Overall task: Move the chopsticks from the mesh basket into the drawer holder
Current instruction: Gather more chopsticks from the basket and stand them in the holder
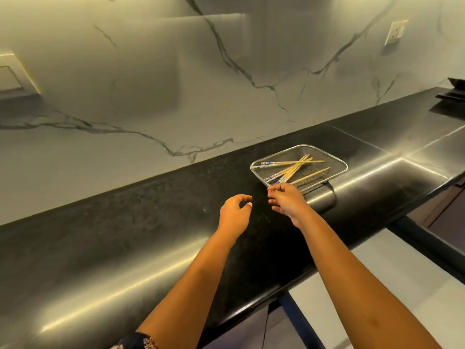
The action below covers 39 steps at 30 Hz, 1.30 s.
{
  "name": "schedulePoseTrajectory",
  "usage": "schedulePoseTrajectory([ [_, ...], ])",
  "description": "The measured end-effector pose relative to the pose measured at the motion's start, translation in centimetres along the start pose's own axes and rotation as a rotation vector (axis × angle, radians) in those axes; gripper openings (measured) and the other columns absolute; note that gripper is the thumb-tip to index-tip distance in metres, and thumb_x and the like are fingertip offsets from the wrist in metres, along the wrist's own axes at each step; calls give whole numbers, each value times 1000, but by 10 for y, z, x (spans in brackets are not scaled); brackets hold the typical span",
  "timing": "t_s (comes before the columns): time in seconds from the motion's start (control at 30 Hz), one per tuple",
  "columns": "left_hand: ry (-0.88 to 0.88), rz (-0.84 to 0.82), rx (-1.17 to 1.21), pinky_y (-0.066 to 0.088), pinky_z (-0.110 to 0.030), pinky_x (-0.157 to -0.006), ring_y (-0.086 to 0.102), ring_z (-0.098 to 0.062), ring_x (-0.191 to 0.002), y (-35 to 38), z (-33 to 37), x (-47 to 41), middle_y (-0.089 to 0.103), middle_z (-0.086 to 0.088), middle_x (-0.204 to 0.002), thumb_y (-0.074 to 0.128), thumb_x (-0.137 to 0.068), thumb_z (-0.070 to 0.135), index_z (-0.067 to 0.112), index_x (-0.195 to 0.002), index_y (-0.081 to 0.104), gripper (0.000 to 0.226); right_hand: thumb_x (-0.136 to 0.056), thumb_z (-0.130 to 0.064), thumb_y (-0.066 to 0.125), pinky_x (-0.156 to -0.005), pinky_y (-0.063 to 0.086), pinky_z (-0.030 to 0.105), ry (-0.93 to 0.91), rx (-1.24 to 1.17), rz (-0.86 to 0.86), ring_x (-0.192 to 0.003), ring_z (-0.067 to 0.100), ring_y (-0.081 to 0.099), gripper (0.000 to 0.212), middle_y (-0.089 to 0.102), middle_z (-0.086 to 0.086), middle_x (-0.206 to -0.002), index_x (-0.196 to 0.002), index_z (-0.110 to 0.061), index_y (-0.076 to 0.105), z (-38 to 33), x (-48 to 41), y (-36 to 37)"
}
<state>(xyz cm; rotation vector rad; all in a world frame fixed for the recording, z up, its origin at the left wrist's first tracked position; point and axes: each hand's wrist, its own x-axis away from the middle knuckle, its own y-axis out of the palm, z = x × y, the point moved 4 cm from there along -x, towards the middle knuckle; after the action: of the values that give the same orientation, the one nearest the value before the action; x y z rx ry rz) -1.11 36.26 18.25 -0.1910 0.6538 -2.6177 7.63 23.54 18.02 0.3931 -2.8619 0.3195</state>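
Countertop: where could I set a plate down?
Bare: the black countertop left of the left hand, wall to front edge, and the steel stretch right of the mesh basket. Crowded: the right hand at the basket's near corner.

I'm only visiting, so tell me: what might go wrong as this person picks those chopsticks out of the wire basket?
1. The chopsticks lie crossed in a loose pile, so lifting one by its end could drag or flick others out of the shallow mesh basket onto the black countertop.
2. The right hand is at the basket's near rim, while the left hand hovers apart, holding nothing. With nothing steadying it, the basket might slide.
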Motion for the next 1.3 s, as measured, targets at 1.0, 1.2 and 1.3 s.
schedulePoseTrajectory([
  [1.0, 45, -111, -347, 44, -46, -99, 50, -25, -118, 84, 17, -143, 58, -7, -126, 51, -85, 11, 22, -117, 64, 36, -92, -28, 58, -81, 53, 34, 174, 697, 107, -99, 30, 65, 29, 66, 15, -109, -107, -5, 62, 21, -168, -27],
  [1.2, 77, -45, -300, 43, -43, -97, 42, -21, -123, 81, 10, -149, 59, 0, -123, 51, -86, 11, 24, -112, 64, 32, -92, 1, 50, -76, 59, 40, 352, 49, 231, -86, 29, 60, 13, 56, 17, -100, -101, 2, 59, 25, -170, -30],
  [1.3, 89, -15, -243, 45, -43, -96, 49, -22, -117, 77, 9, -153, 60, -2, -122, 50, -86, 8, 21, -113, 64, 33, -95, 2, 41, -69, 52, 38, 316, -351, 162, -89, 28, 54, 14, 50, 16, -100, -91, -7, 52, 14, -162, -20],
])
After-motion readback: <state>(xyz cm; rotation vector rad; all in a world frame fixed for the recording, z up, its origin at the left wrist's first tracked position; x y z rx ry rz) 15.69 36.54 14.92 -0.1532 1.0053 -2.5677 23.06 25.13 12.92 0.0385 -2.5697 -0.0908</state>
